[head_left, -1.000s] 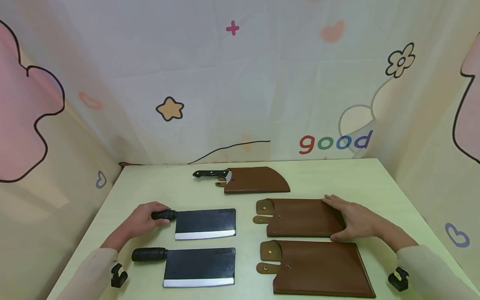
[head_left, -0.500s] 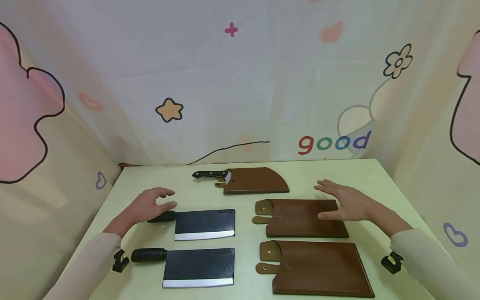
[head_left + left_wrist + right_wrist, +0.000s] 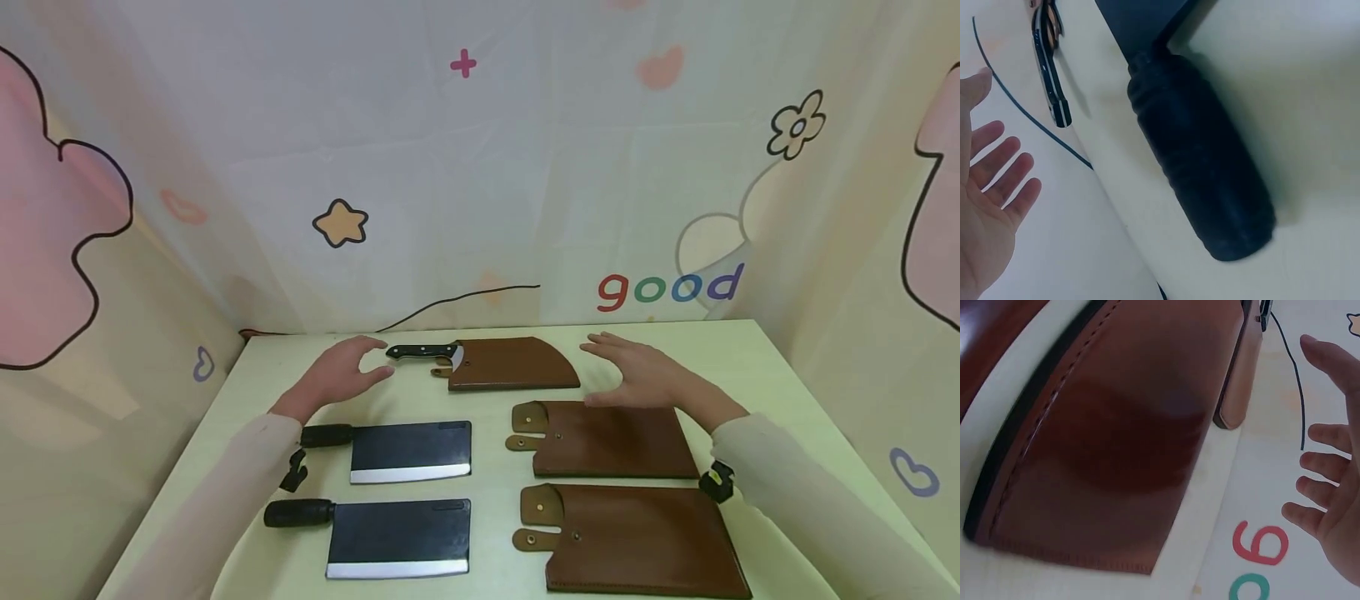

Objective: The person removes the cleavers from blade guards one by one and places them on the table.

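Note:
At the back lies a knife with a black riveted handle point(image 3: 422, 351), its blade inside a curved brown leather sheath point(image 3: 517, 363). My left hand point(image 3: 333, 377), fingers spread and holding nothing, is at the end of that handle. My right hand point(image 3: 641, 375) is also spread, just right of the sheath's rounded end and overlapping the far edge of the middle brown sheath point(image 3: 615, 442). Under my left wrist lies a cleaver point(image 3: 411, 450) with a black handle point(image 3: 1204, 156). The right wrist view shows a stitched brown sheath point(image 3: 1110, 444) close below the right hand point(image 3: 1335, 481).
A larger cleaver point(image 3: 399, 537) lies at the front left, its edge toward me. A large brown sheath point(image 3: 645, 537) with snap straps lies front right. The pale table point(image 3: 495, 575) meets a printed cloth backdrop point(image 3: 480, 208) at the back and sides.
My left hand has let go of the smaller cleaver's handle and moved forward and right to the sheathed knife. My right hand has left the middle sheath and moved forward and left.

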Demonstrator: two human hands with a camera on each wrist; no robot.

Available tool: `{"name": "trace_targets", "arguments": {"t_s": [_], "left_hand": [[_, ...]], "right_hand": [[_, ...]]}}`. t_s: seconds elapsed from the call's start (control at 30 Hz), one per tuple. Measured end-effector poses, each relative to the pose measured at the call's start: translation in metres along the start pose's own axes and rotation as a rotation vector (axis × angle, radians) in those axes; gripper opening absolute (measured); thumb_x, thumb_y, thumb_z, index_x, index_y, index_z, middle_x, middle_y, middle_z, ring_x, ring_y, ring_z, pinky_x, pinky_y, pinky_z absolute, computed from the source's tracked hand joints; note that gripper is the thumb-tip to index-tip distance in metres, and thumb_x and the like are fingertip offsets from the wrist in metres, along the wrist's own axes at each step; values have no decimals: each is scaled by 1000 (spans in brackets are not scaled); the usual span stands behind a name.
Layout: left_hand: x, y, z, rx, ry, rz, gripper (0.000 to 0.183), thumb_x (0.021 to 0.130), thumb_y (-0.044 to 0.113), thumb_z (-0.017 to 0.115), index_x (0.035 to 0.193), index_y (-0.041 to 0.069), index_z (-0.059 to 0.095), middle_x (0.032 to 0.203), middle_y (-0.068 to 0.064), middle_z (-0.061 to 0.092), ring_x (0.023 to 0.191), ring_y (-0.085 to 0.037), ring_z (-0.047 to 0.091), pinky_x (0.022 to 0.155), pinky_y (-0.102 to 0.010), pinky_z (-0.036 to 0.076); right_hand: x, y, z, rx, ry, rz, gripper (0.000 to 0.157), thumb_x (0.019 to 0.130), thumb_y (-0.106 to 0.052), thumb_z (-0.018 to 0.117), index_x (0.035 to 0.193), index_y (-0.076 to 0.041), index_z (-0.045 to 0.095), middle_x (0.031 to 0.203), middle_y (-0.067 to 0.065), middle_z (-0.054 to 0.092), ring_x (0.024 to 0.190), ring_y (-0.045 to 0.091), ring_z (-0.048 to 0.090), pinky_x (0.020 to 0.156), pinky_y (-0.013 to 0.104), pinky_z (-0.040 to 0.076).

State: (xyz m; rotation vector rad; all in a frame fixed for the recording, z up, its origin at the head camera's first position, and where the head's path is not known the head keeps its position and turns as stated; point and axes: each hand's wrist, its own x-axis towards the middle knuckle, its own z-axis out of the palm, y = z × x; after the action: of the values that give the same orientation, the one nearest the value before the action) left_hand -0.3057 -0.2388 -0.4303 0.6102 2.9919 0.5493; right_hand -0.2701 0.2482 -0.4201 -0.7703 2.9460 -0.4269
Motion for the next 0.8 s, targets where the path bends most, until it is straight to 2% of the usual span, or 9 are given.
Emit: {"name": "trace_targets", "arguments": {"t_s": [0.17,0.33,0.53,0.8], "left_hand": [[21,-2,9,-10,-2,-14,64,100,41,65,147,0,51,151,-22,50,141,-42,44,114,-58,35],[36,-4,21,-59,-13,-45,67,99,40,66,149,0,48,153,-23,48,142,-43,42,114,-58,33],[48,-7,34,-90,-12,-88,70,98,42,67,150,0,47,154,-23,46,144,-42,39,116,-57,32],[57,-10,49,-139,-27,-88,73,98,43,67,152,-1,44,155,-23,45,145,-42,38,116,-55,32]], "right_hand": [[22,-5,16,63,21,23,94,82,-59,76,156,-10,44,163,18,34,148,43,35,111,66,33],[42,-8,28,79,31,48,98,80,-61,77,156,-9,43,163,19,33,146,44,37,110,65,35],[63,-6,40,113,39,51,98,81,-59,78,155,-5,43,162,23,34,145,45,37,111,64,35],[81,-4,58,176,-13,65,100,83,-57,79,156,-3,38,161,23,35,147,42,36,115,59,33]]}}
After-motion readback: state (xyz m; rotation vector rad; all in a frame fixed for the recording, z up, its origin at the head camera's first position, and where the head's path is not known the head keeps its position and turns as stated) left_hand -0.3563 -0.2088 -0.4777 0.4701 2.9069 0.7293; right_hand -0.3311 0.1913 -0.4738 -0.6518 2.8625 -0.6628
